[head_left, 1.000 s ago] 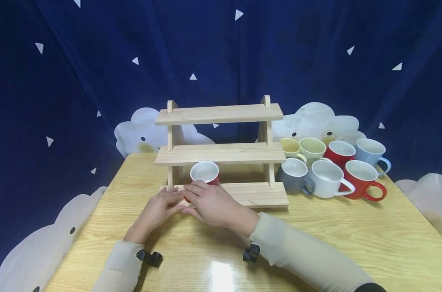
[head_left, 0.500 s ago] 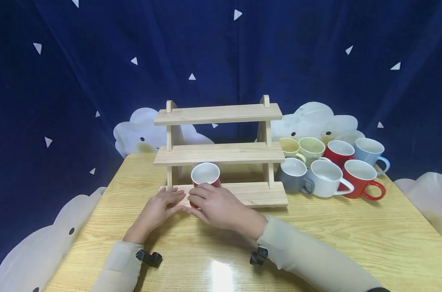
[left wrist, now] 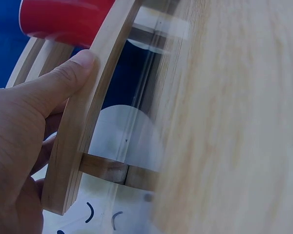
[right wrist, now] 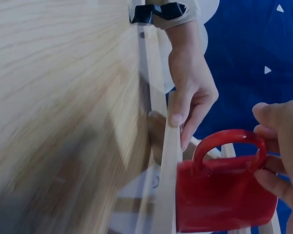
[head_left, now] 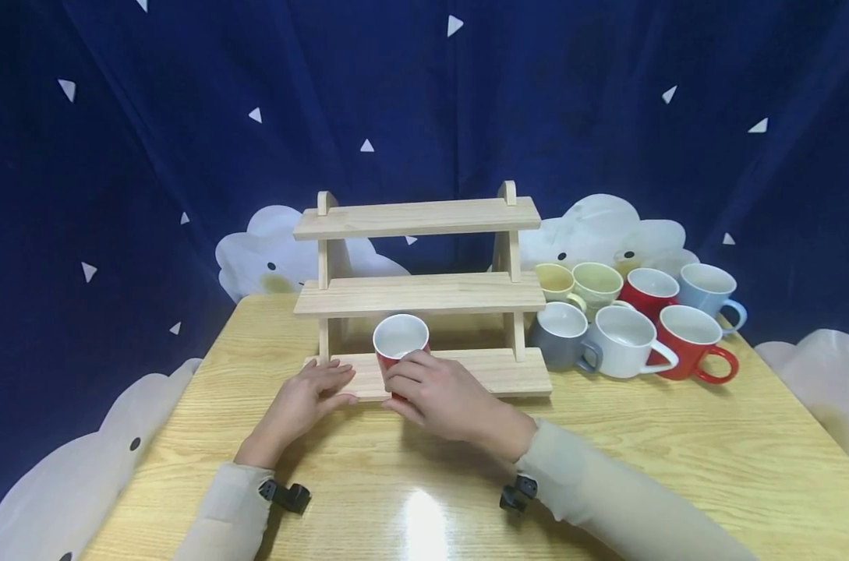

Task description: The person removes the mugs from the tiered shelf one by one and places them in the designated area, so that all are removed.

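Observation:
On the bottom tier of a three-tier wooden shelf (head_left: 490, 374) stands a red mug (head_left: 389, 365) with a white inside. My right hand (head_left: 441, 393) is at its front and hides much of it. In the right wrist view, the fingers curl at the mug's red handle (right wrist: 229, 136), which points towards me. My left hand (head_left: 301, 401) grips the left end of the bottom board. Its thumb (left wrist: 71, 75) presses the front edge, while the other fingers lie over the top. The mug stands to the right of this hand.
Several mugs cluster right of the shelf, among them a grey mug (head_left: 560, 343), a white mug (head_left: 624, 347), a red mug (head_left: 687, 347) and a light blue mug (head_left: 705, 292). The wooden table (head_left: 368, 499) holds everything. A dark blue curtain (head_left: 396, 86) hangs behind.
The right hand has moved right, away from the left hand. The mug has shifted slightly right along the bottom board, its handle turning from the left towards the front. The left hand stays put.

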Available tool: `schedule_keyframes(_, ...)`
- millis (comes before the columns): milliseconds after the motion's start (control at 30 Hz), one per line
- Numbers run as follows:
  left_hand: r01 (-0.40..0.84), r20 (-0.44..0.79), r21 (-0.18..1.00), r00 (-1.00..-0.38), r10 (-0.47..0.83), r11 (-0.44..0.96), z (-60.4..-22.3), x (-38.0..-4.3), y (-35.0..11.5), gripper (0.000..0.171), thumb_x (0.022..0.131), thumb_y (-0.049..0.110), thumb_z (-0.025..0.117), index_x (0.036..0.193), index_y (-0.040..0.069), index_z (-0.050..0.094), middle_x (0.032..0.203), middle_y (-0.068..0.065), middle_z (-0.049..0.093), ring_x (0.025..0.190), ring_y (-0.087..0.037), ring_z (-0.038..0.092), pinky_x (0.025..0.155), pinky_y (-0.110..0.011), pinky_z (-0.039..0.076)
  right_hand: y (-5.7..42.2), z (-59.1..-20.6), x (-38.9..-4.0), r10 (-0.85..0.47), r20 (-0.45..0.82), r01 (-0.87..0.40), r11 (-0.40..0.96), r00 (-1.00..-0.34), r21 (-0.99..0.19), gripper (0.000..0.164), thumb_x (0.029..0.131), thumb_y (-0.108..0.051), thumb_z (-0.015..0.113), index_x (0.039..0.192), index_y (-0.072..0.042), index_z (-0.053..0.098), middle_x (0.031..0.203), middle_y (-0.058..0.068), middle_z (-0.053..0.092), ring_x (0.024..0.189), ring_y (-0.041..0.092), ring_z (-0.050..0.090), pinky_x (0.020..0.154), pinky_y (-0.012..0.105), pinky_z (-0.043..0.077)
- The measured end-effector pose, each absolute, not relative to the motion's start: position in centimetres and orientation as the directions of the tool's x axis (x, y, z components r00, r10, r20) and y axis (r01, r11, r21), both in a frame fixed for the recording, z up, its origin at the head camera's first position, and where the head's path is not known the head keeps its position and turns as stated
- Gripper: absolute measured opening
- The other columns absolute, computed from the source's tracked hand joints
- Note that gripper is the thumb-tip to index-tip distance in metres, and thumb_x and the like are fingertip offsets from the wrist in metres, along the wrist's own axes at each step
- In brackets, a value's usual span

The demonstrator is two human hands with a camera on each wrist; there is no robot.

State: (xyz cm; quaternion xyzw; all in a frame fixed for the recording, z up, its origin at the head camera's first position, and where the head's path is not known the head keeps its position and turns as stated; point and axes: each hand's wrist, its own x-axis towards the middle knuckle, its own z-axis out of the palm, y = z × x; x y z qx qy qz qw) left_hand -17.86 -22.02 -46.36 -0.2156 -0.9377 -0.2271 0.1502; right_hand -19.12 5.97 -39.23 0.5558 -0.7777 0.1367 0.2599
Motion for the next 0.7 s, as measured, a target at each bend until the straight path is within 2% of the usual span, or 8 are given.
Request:
schedule_keyframes(167, 0.470, 0.377, 0.362, -0.864, 0.335, 0.805, -46.3, -17.9, -22.0, 0.047, 0.082, 0.034, 0.079, 0.120, 0.009, 0.071, 0.125, -0.008, 0.066, 0.123, -0.031, 0.056, 0.113, -0.056, 0.028, 6.9, -39.2, -19.5, -0.786, 0.573, -0.940, 0.334, -0.233, 0.076, 0.015, 0.089, -0.030, 0.074, 0.094, -0.016, 0.070, 0.098, -0.004, 0.066, 0.098, 0.015, 0.058, 0.083, 0.031, 0.056)
schedule_keyframes(333, 0.469, 0.376, 0.367, -0.864, 0.333, 0.803, -46.3, -17.9, -22.1, 0.047, 0.081, 0.035, 0.079, 0.120, 0.009, 0.071, 0.124, -0.008, 0.066, 0.123, -0.030, 0.056, 0.113, -0.056, 0.027, 7.8, -39.2, -19.5, -0.783, 0.566, -0.935, 0.351, -0.258, 0.060, 0.015, 0.085, -0.025, 0.078, 0.095, -0.016, 0.069, 0.100, -0.003, 0.063, 0.096, 0.017, 0.057, 0.077, 0.032, 0.057)
schedule_keyframes(533, 0.471, 0.376, 0.367, -0.864, 0.335, 0.802, -46.3, -17.9, -22.1, 0.047, 0.082, 0.034, 0.078, 0.120, 0.009, 0.070, 0.124, -0.008, 0.066, 0.123, -0.030, 0.056, 0.113, -0.057, 0.028, 9.1, -39.3, -19.4, -0.756, 0.557, -0.912, 0.410, -0.344, -0.007, 0.021, 0.086, -0.025, 0.077, 0.102, -0.014, 0.069, 0.104, -0.001, 0.061, 0.095, 0.018, 0.056, 0.072, 0.031, 0.056)
schedule_keyframes(700, 0.467, 0.374, 0.367, -0.866, 0.332, 0.804, -46.3, -17.8, -22.0, 0.047, 0.082, 0.035, 0.078, 0.120, 0.009, 0.070, 0.124, -0.008, 0.066, 0.123, -0.031, 0.056, 0.113, -0.057, 0.028, 10.3, -39.2, -19.3, -0.707, 0.534, -0.865, 0.491, -0.465, -0.103, 0.028, 0.088, -0.029, 0.075, 0.109, -0.013, 0.067, 0.107, -0.001, 0.063, 0.099, 0.017, 0.059, 0.077, 0.034, 0.057)
